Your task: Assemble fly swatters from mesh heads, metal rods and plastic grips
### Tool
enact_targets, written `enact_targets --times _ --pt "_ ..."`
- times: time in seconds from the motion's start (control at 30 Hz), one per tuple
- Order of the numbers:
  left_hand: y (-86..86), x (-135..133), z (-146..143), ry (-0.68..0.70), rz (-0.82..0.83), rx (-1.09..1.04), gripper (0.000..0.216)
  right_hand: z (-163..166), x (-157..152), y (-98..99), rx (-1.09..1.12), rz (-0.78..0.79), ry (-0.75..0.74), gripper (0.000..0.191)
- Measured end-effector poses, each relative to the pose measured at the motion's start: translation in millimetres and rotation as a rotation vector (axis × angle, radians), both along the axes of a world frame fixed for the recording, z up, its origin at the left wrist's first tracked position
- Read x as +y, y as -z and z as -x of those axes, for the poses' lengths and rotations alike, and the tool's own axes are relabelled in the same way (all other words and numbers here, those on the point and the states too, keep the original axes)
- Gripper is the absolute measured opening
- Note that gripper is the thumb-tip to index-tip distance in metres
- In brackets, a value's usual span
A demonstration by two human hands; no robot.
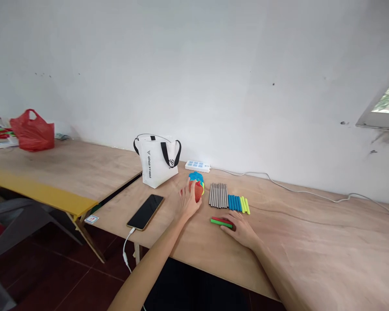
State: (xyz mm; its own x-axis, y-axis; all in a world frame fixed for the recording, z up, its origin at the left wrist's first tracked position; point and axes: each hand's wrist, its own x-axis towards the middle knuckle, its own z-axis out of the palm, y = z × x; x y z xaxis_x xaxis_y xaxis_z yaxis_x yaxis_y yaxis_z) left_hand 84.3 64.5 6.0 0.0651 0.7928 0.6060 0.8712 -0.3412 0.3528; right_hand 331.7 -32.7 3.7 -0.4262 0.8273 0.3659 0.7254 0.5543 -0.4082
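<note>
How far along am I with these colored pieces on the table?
Laid out in a row: grey sticks, then blue sticks and yellow-green sticks. In hand: your left hand on the stack of colored mesh heads, your right hand on the red and green sticks. Those two sticks lie apart from the row.

A white tote bag (157, 166) stands on the wooden surface (311, 242), with a power strip (197, 166) behind it by the wall. A phone (145, 211) lies near the front edge. A red plastic bag (32, 131) sits far left.
</note>
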Motion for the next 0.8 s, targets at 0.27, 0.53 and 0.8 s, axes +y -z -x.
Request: enact_targets --times 0.27,0.53,0.8 --pt "-16.4 -67 59 0.163 -0.014 -0.075 0.085 -49 -27 17.8 0.009 -0.055 0.172 0.033" --pt "-11.8 -91 109 0.276 0.344 0.214 0.086 -94 -37 45.3 0.016 -0.094 0.448 0.039" --pt "7.4 -77 6 0.367 0.206 0.248 0.067 -84 -36 43.6 0.010 -0.139 0.455 0.038"
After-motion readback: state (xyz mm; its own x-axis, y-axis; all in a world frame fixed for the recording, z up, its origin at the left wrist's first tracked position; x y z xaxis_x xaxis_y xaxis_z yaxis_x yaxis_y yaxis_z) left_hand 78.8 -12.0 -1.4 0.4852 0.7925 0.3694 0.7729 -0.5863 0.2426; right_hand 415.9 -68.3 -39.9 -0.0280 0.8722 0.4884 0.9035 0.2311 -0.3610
